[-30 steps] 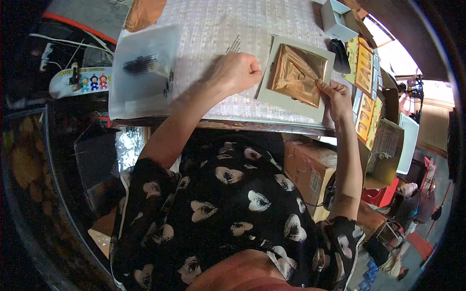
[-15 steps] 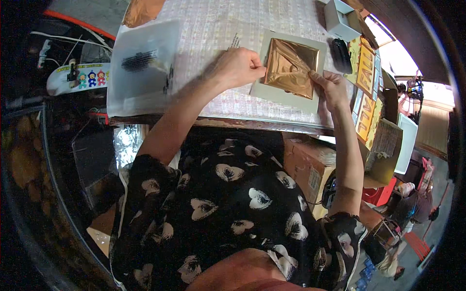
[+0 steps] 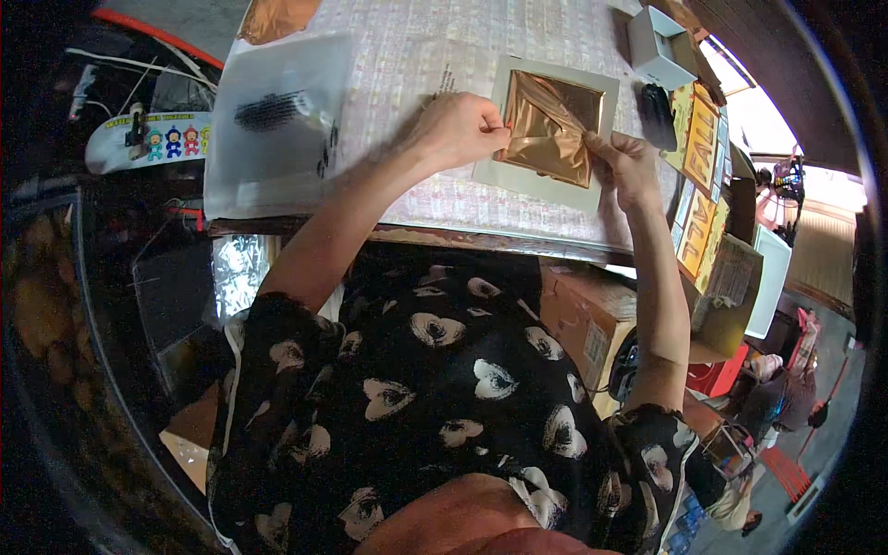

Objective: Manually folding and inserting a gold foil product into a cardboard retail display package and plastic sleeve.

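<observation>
A square of shiny copper-coloured foil (image 3: 546, 120) lies over a pale grey board (image 3: 555, 195) on the table, with creases running across it. My left hand (image 3: 465, 132) is closed in a pinch at the foil's left edge. At the foil's right side, my right hand (image 3: 629, 166) pinches it between thumb and fingers, and the sheet is drawn into folds towards that thumb. Whatever lies between foil and board is hidden.
A translucent plastic bag (image 3: 277, 176) lies left, below another copper foil piece (image 3: 276, 17). At right are a white open box (image 3: 659, 46), a black case (image 3: 658, 116) and yellow-orange printed cards (image 3: 700, 139). A cardboard box (image 3: 583, 314) stands under the table edge.
The foil's creases have shifted, with a broader fold now running from its upper left to my right thumb. Both hands keep their pinches, nearly in place.
</observation>
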### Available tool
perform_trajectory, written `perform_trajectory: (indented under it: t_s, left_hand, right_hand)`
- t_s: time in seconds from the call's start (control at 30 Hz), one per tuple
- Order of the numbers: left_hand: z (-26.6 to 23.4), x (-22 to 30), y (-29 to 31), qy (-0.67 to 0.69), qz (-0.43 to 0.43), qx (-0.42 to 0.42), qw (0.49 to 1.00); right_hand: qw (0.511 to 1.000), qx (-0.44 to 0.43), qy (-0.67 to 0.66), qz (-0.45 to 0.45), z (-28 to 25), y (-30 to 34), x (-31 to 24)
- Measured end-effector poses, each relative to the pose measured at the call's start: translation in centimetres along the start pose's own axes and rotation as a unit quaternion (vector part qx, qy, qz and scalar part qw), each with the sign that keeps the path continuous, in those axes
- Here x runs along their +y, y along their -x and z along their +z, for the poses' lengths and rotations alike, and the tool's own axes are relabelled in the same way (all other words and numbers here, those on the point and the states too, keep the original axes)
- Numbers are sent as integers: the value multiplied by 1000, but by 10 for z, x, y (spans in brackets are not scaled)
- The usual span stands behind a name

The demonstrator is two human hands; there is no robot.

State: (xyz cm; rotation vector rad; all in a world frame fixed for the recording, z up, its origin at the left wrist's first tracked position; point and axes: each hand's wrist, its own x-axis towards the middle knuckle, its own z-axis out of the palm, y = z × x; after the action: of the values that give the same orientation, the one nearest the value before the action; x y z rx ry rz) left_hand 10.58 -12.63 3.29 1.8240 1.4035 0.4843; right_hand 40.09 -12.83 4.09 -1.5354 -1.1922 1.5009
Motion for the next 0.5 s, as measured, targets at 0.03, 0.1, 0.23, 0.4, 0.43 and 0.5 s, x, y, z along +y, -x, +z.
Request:
perform_trajectory:
  t_s: [0.03, 0.1, 0.23, 0.4, 0.43, 0.5]
  left_hand:
    - [-1, 1, 1, 1, -6, -5, 1000]
    - [-1, 5, 2, -29, -5, 1, 1000]
    - [-1, 13, 4, -151, 8, -12, 988]
    - [10, 2, -5, -217, 171, 96, 956]
    - [13, -2, -9, -267, 285, 157, 907]
    - [22, -7, -19, -281, 299, 126, 903]
  right_hand:
    - [1000, 5, -3, 2, 2, 1, -1]
    - [1000, 9, -6, 6, 7, 2, -3]
    - [999, 30, 19, -10, 18, 4, -5]
    - [1000, 19, -11, 8, 15, 3, -6]
    - [1000, 26, -1, 12, 18, 5, -8]
    - [999, 32, 10, 19, 16, 0, -5]
